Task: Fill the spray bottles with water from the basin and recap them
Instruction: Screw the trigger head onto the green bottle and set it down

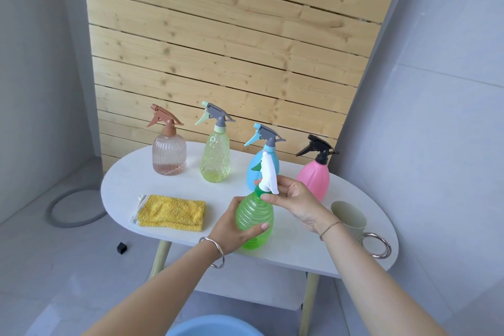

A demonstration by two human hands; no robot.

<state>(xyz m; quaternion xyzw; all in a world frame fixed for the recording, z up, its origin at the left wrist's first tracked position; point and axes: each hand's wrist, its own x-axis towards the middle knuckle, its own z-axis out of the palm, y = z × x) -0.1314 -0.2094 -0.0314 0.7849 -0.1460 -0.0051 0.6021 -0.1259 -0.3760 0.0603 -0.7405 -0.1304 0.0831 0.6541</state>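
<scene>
1. Head view, looking down on a white oval table in front of a wood-slat panel.
2. Green spray bottle stands upright near the table's near edge, about centre. Its white trigger head sits on the neck.
3. Left hand wraps the bottle's belly from the left, thumb laid across the front.
4. Right hand comes in from the right, thumb and fingers pinching the neck just under the white trigger head. Whether the collar is fully screwed down cannot be told.
5. Far row, left to right, all capped: clear ribbed bottle with brown head, yellow-green bottle, blue bottle partly hidden behind the white head, pink bottle with black head.
6. Folded yellow cloth lies on the table left of the green bottle, apart from it.
7. Pale green cup with a metal ring handle sits at the right end, near side.
8. Blue basin shows only a rim at the bottom edge, below the table, between the forearms. Its contents are out of view.
9. Grey hose loop lies on the floor, left.
</scene>
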